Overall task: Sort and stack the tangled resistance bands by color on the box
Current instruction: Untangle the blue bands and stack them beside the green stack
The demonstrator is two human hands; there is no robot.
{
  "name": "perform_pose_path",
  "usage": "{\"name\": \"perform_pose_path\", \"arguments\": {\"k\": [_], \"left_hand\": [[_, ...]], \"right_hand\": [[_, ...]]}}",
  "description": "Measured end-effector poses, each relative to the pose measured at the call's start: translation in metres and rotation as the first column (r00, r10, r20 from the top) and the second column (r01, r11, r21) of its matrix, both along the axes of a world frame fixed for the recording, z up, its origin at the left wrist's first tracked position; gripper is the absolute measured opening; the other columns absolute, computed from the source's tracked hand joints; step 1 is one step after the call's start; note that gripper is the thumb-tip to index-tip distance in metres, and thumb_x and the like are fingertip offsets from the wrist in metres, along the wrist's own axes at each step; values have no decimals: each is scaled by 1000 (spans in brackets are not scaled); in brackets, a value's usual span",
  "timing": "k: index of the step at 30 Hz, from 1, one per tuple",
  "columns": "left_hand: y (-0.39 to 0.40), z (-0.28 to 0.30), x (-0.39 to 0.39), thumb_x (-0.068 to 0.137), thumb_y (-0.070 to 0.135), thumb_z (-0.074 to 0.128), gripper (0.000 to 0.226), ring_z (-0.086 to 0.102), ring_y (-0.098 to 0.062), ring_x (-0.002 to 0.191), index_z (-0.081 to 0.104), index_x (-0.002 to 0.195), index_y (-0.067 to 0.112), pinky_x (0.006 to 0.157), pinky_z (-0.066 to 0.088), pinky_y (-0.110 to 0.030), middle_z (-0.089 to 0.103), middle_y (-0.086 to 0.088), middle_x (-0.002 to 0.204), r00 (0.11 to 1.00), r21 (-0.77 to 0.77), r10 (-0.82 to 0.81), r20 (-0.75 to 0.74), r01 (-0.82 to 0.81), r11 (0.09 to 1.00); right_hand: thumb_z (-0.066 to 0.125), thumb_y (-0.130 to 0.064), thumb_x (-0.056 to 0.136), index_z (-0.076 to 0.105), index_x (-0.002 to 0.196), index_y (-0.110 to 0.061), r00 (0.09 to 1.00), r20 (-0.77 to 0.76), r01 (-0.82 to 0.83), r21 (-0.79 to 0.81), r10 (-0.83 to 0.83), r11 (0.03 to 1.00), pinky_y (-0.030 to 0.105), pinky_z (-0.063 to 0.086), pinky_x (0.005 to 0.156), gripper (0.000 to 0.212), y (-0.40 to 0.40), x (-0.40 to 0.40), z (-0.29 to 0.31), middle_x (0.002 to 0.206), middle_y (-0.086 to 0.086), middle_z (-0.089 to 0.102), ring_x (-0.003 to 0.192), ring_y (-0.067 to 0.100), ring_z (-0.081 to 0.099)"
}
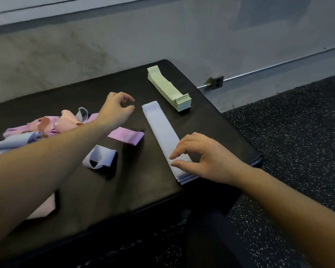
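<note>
Head view: my right hand (205,157) lays relaxed fingers (179,152) on the near end of the lavender band stack (162,132); my left hand (116,109) hovers loosely curled, empty, above the box (108,190), between the tangled bands (46,126) and the stacks. The green stack (168,89) lies beyond.

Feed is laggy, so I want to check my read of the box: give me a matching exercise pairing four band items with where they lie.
Things:
1. green stack
2. blue stack
3. pink band
4. tangled pile

Places:
A. under the right hand's fingertips
B. far left of the box
C. far right corner, by the wall
D. flat and alone, between the pile and the blue stack

Pairs: 1-C, 2-A, 3-D, 4-B
</note>
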State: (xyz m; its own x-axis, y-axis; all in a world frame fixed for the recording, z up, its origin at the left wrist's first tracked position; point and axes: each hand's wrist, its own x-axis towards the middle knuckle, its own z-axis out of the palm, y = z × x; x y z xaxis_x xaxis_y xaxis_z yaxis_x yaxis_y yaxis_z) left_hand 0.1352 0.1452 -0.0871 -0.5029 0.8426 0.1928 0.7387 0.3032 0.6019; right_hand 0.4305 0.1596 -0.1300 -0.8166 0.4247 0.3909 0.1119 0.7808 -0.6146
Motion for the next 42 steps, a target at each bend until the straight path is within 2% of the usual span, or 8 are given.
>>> {"name": "perform_pose_path", "arguments": {"k": [4,8,11,21,26,32,38,42], "left_hand": [[-53,13,-11,99,20,60,20,56,-13,108,64,119,20,84,41,-20,51,0,123,998,-17,-23,-56,22,1000],[-110,20,-29,96,20,62,16,58,-4,84,68,111,23,67,41,-8,56,6,108,994,-52,-41,-101,36,998],[-155,22,-45,95,19,64,12,62,-5,85,66,103,28,74,55,-29,58,13,101,995,-82,-61,-73,55,995],[-271,4,-103,83,29,65,19,58,-18,112,64,100,36,94,46,-40,67,6,114,976,-41,75,-207,-85,996],[-299,-10,-136,80,33,64,34,55,-23,113,69,111,22,98,43,-40,56,0,118,946,42,259,-196,-256,966],[-312,-32,-166,83,23,75,25,51,-17,108,66,106,29,91,38,-30,48,7,109,949,16,310,-62,-310,951],[-318,-51,-175,66,50,55,30,48,-11,102,63,91,35,90,43,-35,49,15,97,956,26,295,-4,-295,955],[-317,-58,-179,71,42,64,26,46,-10,100,65,95,31,89,40,-31,49,15,96,955,57,297,0,-297,953]], "right_hand": [[71,-44,87,75,97,-32,999,34,-33,-57,35,998,16,45,83,16,-17,-18,21,95,-23,67,96,6,59],[76,-32,88,77,101,-26,994,72,-72,-74,77,995,8,42,79,14,-38,-41,39,98,-14,71,95,3,60],[77,-27,89,77,102,-20,991,80,-104,-93,111,990,11,45,79,14,-55,-63,49,97,-11,71,91,5,61],[67,-25,96,70,100,-35,967,183,-148,-155,176,977,12,44,75,12,-103,-162,57,98,-20,68,88,-1,61],[63,-28,97,62,109,-43,961,214,-135,-186,174,973,15,47,79,20,-118,-223,47,99,-21,64,94,0,62],[62,-26,98,59,128,-33,952,201,-176,-252,229,952,21,54,85,31,-139,-299,49,118,-14,63,99,5,64],[60,-22,93,63,127,-27,972,158,-165,-72,174,984,30,50,88,35,-162,-369,42,124,-6,63,105,13,57],[56,-32,97,64,127,-22,907,411,-101,10,88,995,38,53,92,33,-161,-387,29,115,-1,67,105,19,61]]}}
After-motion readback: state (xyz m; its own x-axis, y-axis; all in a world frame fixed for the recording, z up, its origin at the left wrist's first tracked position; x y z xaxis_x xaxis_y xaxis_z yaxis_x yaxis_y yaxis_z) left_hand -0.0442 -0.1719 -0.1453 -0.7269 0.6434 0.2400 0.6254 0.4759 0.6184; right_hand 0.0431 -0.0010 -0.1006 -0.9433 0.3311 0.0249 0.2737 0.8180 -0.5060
